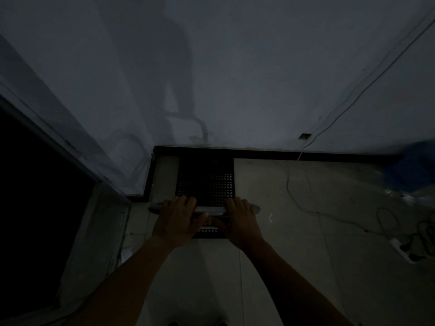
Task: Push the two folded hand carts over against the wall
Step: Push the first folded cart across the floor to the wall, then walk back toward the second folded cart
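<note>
The scene is very dim. A hand cart with a black perforated platform [205, 182] lies on the tiled floor, its far end at the dark skirting of the white wall [235, 78]. Its grey handle bar [209, 209] runs crosswise near me. My left hand [179, 216] grips the bar's left part. On the bar's right part my right hand [240, 220] is closed around it. I make out only one cart; whether a second lies under it I cannot tell.
A dark doorway with a pale frame [58, 142] fills the left. A white cable [301, 184] trails down the wall and across the floor to a power strip [404, 250] at the right. Something blue [414, 168] sits at the right edge.
</note>
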A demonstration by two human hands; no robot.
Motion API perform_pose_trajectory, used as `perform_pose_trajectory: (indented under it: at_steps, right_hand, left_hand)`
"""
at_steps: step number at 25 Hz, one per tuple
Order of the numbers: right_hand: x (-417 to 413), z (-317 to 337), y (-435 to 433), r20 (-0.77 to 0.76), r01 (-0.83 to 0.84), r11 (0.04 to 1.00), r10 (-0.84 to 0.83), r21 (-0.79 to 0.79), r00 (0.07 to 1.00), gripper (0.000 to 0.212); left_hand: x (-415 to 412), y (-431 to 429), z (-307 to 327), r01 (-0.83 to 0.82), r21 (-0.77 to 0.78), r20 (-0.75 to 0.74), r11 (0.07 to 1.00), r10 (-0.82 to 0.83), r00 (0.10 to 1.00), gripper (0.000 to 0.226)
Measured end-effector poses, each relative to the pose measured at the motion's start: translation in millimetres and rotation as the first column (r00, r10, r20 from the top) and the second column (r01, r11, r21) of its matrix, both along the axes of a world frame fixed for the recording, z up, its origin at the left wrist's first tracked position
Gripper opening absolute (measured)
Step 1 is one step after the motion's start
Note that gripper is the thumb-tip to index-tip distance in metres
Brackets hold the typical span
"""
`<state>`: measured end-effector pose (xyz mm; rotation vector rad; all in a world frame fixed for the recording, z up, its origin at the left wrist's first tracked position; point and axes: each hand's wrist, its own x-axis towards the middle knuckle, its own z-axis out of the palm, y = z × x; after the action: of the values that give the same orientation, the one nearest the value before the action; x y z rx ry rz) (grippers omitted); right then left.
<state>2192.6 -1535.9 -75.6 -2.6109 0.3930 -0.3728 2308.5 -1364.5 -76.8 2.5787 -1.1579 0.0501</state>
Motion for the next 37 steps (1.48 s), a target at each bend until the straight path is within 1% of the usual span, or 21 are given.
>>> perform_pose_trajectory:
  at_steps: [5, 10, 13, 16, 19, 22, 24, 27, 30, 35, 37]
  right_hand:
    - [3, 8, -1, -0.078, -0.007, 0.999, 0.011, 0.047, 0.997, 0.044]
    - [5, 27, 5, -0.076, -0.008, 0.999, 0.011, 0.033, 0.997, 0.05]
    - [1, 48, 12, -0.076, 0.023, 0.999, -0.021, 0.025, 0.997, 0.055]
    - [-6, 78, 19, -0.066, 0.048, 0.999, -0.049, -0.015, 0.997, 0.059]
    - [-19, 110, 25, -0.067, 0.123, 0.991, -0.126, -0.043, 0.99, 0.061]
    - [-52, 138, 33, -0.052, 0.216, 0.976, -0.218, -0.033, 0.975, 0.056]
    - [-81, 153, 41, -0.038, 0.285, 0.957, -0.287, -0.053, 0.957, 0.058]
    - [-127, 175, 52, -0.06, 0.403, 0.913, -0.407, -0.065, 0.912, 0.062]
    - [-187, 191, 73, -0.088, 0.532, 0.842, -0.539, -0.091, 0.838, 0.064]
    - [-293, 199, 119, -0.144, 0.719, 0.688, -0.724, -0.094, 0.674, 0.065]
    - [-339, 205, 135, -0.143, 0.792, 0.601, -0.797, -0.106, 0.586, 0.064]
  left_hand:
    - [-3, -1, 8, -0.024, 0.057, -0.006, 0.998, 0.024, 1.0, 0.064]
    - [-11, 7, 23, -0.053, 0.094, 0.003, 0.994, 0.053, 0.999, 0.061]
    - [-15, 13, 44, -0.055, 0.103, 0.0, 0.993, 0.056, 0.998, 0.059]
    - [-16, 13, 77, -0.04, 0.104, 0.011, 0.994, 0.039, 0.999, 0.057]
    - [-21, 11, 109, 0.036, 0.097, 0.012, 0.995, -0.037, 0.999, 0.06]
    - [-41, 7, 136, 0.147, 0.016, -0.027, 0.989, -0.147, 0.989, 0.06]
    - [-64, 4, 154, 0.228, -0.023, -0.029, 0.974, -0.228, 0.973, 0.062]
    - [-105, -1, 183, 0.361, -0.049, -0.037, 0.931, -0.363, 0.931, 0.061]
    - [-152, -3, 202, 0.504, -0.037, -0.024, 0.863, -0.505, 0.863, 0.065]
    - [-239, -1, 213, 0.686, -0.04, -0.035, 0.727, -0.687, 0.726, 0.06]
    - [-280, -4, 218, 0.745, -0.05, -0.028, 0.665, -0.747, 0.665, 0.061]
